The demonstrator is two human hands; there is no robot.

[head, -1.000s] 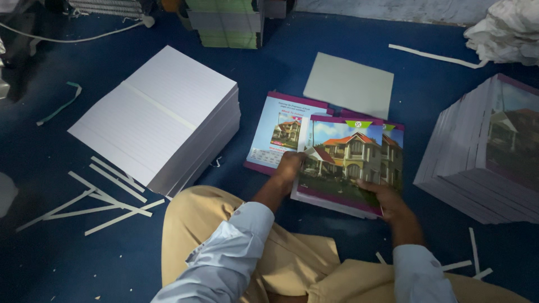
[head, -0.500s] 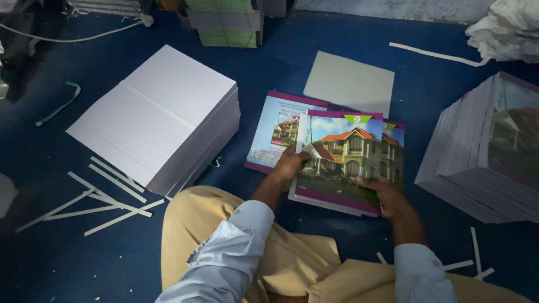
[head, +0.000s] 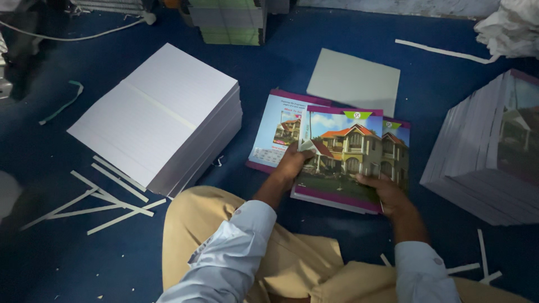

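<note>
A notebook with a purple-edged cover showing a house picture (head: pixel 343 151) lies on the blue floor in front of my knees. My left hand (head: pixel 293 163) grips its left edge, thumb on the cover. My right hand (head: pixel 387 193) holds its lower right corner. Under it lies an opened cover sheet (head: pixel 273 134) with the same house print, spread flat on the floor and sticking out to the left and right.
A tall stack of white paper blocks (head: pixel 160 115) stands at left, with white paper strips (head: pixel 106 196) scattered by it. A stack of finished notebooks (head: pixel 488 151) sits at right. A grey board (head: pixel 353 81) lies beyond. Green stacks (head: pixel 227 22) are at the back.
The notebook has shifted slightly left and squared up over the cover sheet; both hands stay on its edges.
</note>
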